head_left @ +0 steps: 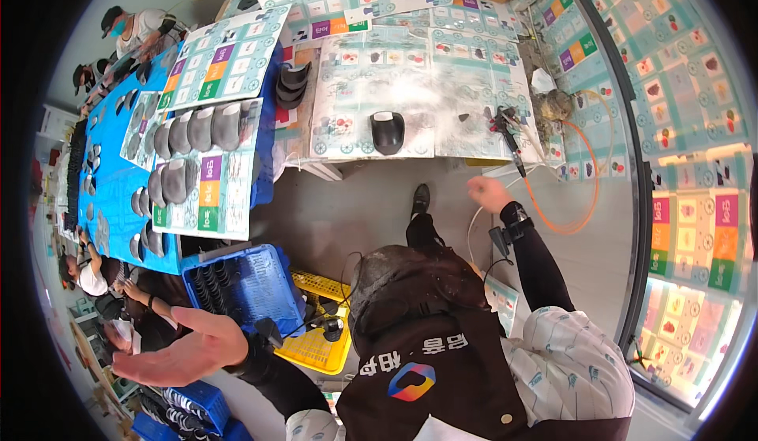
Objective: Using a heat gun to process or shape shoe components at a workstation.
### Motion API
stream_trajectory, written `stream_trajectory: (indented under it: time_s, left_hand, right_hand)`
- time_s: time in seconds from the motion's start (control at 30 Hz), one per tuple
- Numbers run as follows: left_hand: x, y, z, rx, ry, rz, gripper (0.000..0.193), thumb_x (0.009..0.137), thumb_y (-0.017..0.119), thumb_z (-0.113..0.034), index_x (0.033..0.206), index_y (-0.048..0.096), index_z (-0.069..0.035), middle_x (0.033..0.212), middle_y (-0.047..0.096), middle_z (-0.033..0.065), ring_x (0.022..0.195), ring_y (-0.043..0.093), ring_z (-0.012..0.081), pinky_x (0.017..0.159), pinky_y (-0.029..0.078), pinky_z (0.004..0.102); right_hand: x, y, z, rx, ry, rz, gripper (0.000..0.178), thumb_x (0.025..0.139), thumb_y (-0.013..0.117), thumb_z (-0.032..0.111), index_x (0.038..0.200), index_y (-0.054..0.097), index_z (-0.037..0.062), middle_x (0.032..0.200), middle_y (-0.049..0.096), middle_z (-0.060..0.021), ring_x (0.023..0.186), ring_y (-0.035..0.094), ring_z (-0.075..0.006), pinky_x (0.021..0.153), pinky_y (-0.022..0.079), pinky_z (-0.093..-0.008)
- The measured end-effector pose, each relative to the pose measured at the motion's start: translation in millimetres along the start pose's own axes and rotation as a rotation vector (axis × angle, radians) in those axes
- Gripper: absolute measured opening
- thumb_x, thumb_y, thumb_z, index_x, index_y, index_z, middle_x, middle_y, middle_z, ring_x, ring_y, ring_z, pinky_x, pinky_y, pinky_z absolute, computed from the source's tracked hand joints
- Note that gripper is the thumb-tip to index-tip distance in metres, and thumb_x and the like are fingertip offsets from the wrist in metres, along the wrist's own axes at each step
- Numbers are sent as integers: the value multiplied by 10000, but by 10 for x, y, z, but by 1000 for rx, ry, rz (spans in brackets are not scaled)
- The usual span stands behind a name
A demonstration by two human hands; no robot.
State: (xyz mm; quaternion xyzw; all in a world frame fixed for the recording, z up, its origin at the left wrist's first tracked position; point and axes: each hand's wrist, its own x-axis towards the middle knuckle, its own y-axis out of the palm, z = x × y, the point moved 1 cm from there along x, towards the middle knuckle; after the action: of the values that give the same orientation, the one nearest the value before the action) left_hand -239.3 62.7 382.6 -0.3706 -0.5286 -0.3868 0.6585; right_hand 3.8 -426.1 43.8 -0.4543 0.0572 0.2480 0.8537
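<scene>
1. Head view: the left hand [188,349] is spread, near the blue crate [274,283].
2. The right hand [490,194] curls into a loose fist.
3. Beyond it lies the black tool [513,150]; farther left, the black curved piece [388,135].

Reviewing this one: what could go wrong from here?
The black piece lies near the bench's front edge, so a bump might knock it off.

The orange hose loops down from the tool near the right hand; an arm could catch it and drag the tool off.
</scene>
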Motion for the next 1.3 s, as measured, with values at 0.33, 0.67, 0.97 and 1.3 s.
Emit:
stream_trajectory:
  time_s: [0.33,0.67,0.97,1.3]
  left_hand:
    - [-2738,1673,-2145,-778,-902,1429,527,876,626,-54,1386,503,-6,1064,707,139,863,705,239,791,569,381]
    - [-3512,2630,-2854,-608,-1041,1643,500,877,676,-202,1326,547,-24,1037,725,138,899,708,283,817,549,396]
    - [-3692,2865,-2854,-720,-1044,1680,402,888,636,-145,1270,597,-28,1015,719,134,885,700,277,797,552,400]
    - [-4056,2947,-2726,-925,-1234,1746,357,938,594,-112,1281,610,-14,1016,708,94,856,701,171,683,542,293]
  right_hand:
    - [1448,-656,-1000,-445,263,-444,826,712,759,110,1455,398,76,1386,416,-224,1224,463,-462,994,465,-516]
    - [2027,-732,-1230,-414,517,-300,555,797,726,146,1284,484,34,1252,560,-229,994,632,-479,830,532,-529]
    - [1733,-1345,-124,767,417,77,277,807,626,118,1065,714,71,862,713,-103,743,696,-205,565,536,-338]
    - [2095,-343,1422,193,19,301,340,804,587,219,1098,693,86,924,698,-229,909,649,-441,811,523,-497]
